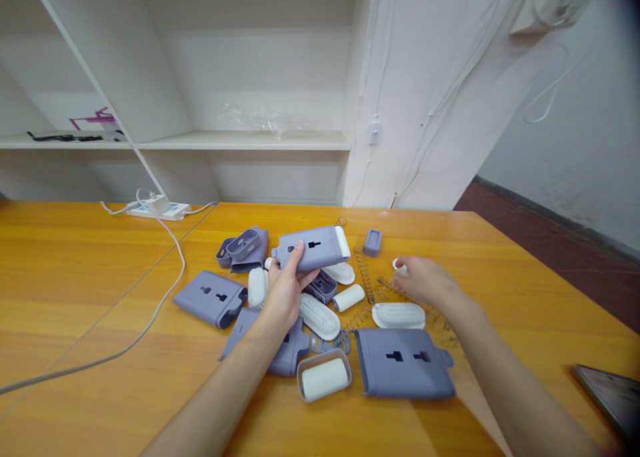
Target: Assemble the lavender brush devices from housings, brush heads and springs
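My left hand (285, 290) grips a lavender plastic housing (327, 245) with two dark keyhole slots and a white piece at its right end. The housing is held above the pile, thumb on its upper face. My right hand (423, 280) pinches a small white piece (399, 265) near the springs, mostly covered by the fingers. Below the left hand lie a white ribbed oval part (320, 317), a white cylinder (349, 297) and a dark-centred lavender part (321, 287). Another white oval part (399, 315) lies below my right hand.
More lavender housings (407, 363) lie around, with a lavender cup (324, 375) holding a white roll. Loose metal springs (367, 277) are tangled in the middle. A small lavender block (373, 242), a power strip (160, 208) with its cable, and a phone (607, 393) rest on the table.
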Motion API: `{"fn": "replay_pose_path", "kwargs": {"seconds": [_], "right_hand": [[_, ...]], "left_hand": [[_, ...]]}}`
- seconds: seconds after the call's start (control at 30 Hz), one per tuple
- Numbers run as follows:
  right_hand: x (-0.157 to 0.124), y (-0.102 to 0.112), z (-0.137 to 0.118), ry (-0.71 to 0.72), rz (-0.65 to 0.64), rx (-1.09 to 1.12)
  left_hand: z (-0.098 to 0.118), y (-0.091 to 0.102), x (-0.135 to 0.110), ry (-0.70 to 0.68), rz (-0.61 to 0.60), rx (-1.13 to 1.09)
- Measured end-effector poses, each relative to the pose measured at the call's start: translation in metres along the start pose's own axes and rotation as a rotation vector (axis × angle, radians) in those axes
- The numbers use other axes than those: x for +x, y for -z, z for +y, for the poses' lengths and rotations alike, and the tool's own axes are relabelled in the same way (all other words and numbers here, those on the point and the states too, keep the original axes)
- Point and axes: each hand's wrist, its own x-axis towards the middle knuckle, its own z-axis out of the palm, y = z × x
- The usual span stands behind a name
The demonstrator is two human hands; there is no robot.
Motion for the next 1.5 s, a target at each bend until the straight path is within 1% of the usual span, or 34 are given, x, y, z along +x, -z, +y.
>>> {"fn": "replay_pose_path", "kwargs": {"seconds": [0.07, 0.17, 0.2, 0.27, 0.33, 0.37, 0.4, 0.47, 0.53, 0.63, 0.73, 0.83, 0.93, 1.07, 1.17, 1.3, 1.5], "right_hand": [[-0.002, 0.001, -0.002, 0.012, -0.006, -0.023], [-0.003, 0.011, -0.007, 0.021, 0.014, -0.056], [-0.003, 0.016, -0.01, 0.015, 0.047, -0.059], [-0.003, 0.024, -0.016, -0.015, 0.185, -0.006], [-0.003, 0.028, -0.025, -0.07, 0.347, 0.195], [-0.002, 0.027, -0.03, -0.076, 0.399, 0.354], [-0.001, 0.025, -0.036, -0.063, 0.419, 0.536], [0.001, 0.018, -0.049, 0.02, 0.397, 0.857], [0.002, 0.01, -0.063, 0.093, 0.334, 1.08], [0.0, 0.003, -0.082, 0.097, 0.247, 1.209], [-0.005, -0.002, -0.095, 0.057, 0.177, 1.293], [-0.009, -0.006, -0.101, 0.028, 0.189, 1.282], [-0.011, -0.007, -0.101, 0.08, 0.241, 1.222], [-0.009, -0.001, -0.093, 0.137, 0.252, 1.182], [-0.007, 0.004, -0.087, 0.2, 0.284, 1.135], [-0.006, 0.007, -0.086, 0.174, 0.343, 1.167], [-0.007, 0.004, -0.093, 0.207, 0.237, 1.162]], "left_hand": [[0.0, 0.001, 0.0, 0.006, -0.003, 0.004], [-0.001, 0.002, 0.0, 0.008, -0.01, 0.004], [0.0, 0.002, -0.001, 0.007, -0.014, 0.003], [0.0, 0.002, -0.001, 0.008, -0.021, 0.008], [0.0, 0.001, -0.001, 0.016, -0.033, 0.019], [0.0, 0.001, -0.001, 0.019, -0.043, 0.024], [0.0, 0.001, -0.002, 0.02, -0.055, 0.027], [-0.001, 0.001, -0.002, 0.02, -0.08, 0.031], [-0.001, 0.002, -0.002, 0.021, -0.102, 0.037], [-0.002, 0.003, -0.002, 0.036, -0.145, 0.06], [-0.002, 0.002, -0.003, 0.06, -0.208, 0.083], [-0.002, 0.001, -0.004, 0.065, -0.233, 0.107], [-0.002, 0.001, -0.005, 0.055, -0.228, 0.119], [-0.001, 0.0, -0.007, 0.086, -0.237, 0.087], [-0.001, 0.0, -0.008, 0.089, -0.222, 0.077], [-0.002, 0.0, -0.007, 0.055, -0.181, 0.071], [0.0, -0.001, -0.009, 0.072, -0.213, 0.084]]}}
